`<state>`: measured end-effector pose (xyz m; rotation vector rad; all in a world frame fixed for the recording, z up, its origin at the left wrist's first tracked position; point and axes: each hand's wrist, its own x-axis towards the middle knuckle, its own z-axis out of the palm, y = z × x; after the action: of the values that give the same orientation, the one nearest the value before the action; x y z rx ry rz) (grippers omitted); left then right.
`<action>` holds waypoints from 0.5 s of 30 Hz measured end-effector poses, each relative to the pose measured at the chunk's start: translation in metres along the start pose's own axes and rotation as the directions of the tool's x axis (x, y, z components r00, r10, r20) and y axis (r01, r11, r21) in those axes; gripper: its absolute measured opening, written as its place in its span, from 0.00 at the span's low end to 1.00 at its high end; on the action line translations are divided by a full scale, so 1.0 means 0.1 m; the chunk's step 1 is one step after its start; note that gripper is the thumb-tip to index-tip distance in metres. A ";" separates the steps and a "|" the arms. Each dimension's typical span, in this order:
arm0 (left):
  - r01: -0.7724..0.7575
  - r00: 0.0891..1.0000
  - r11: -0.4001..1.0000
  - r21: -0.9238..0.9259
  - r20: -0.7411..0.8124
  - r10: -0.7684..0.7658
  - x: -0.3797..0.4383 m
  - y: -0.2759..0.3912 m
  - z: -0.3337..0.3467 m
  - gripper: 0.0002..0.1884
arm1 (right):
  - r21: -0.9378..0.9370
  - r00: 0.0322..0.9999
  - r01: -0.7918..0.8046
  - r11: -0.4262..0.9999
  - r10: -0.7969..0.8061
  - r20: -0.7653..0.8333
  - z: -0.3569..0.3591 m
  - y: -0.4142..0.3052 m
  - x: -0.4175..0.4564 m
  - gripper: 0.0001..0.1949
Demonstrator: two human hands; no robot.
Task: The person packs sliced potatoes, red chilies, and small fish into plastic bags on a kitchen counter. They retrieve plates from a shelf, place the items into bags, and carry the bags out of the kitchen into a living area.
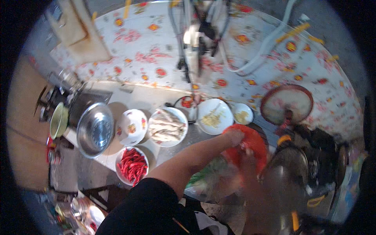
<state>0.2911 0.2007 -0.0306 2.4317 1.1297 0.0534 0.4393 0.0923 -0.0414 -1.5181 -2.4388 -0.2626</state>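
Note:
At the right of the counter, my left hand (236,138) grips the upper left edge of a red plastic vessel (255,136). Blur hides whether this is a basin or a colander. My right hand (247,160) is over its lower part, too smeared to show the fingers. Below and left of the vessel, green leafy vegetables (201,176) lie partly behind a hazy, see-through surface. A white plate (202,124) with chopped pale pieces and a small white bowl (249,111) with a pale yellowish food stand just beyond my left hand.
Leftward stand a bowl of whitish strips (167,127), a flowered white bowl (129,135), a bowl of red chillies (133,166), a steel basin (98,132) and a green basket (57,122). A round lid (286,104) and a dark pan (289,161) are on the right. A faucet (192,50) hangs at the back.

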 end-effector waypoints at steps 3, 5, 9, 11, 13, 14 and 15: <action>0.055 0.989 0.991 0.125 0.132 -0.072 -0.12 0.24 -0.48 0.14 | -0.127 0.939 -0.181 0.975 0.209 0.271 -0.38 -0.03 0.04 0.21; -0.283 0.943 0.939 0.196 -0.122 0.309 -0.27 0.12 -0.57 0.13 | -0.164 0.949 -0.266 0.950 0.288 0.126 -0.63 -0.03 -0.22 0.25; 0.014 0.731 0.968 0.250 -0.663 0.161 -0.56 0.21 -0.79 0.29 | -0.236 0.808 -0.541 0.807 0.577 0.121 -0.87 -0.28 -0.76 0.30; 0.147 0.845 0.987 0.066 -0.527 -0.091 -0.54 -0.02 -0.62 0.36 | 0.074 0.735 -0.678 0.732 0.675 0.055 -0.38 -0.35 -0.97 0.32; 0.145 0.939 0.984 -0.108 -0.299 -0.171 -0.53 -0.06 -0.59 0.35 | 0.368 0.631 -0.740 0.564 0.771 0.088 -0.36 -0.38 -0.92 0.34; 0.120 0.924 0.989 -0.084 -0.354 -0.142 -0.52 -0.02 -0.57 0.32 | 0.500 0.586 -0.740 0.450 0.797 0.148 -0.38 -0.36 -0.90 0.34; 0.115 0.893 0.990 -0.084 -0.427 -0.140 -0.50 -0.02 -0.60 0.30 | 0.472 0.623 -0.712 0.520 0.778 0.082 -0.47 -0.42 -0.86 0.34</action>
<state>0.2433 0.1888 0.0302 2.3492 1.4506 0.6040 0.4438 -0.0128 -0.0243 -2.0280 -1.3514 0.3626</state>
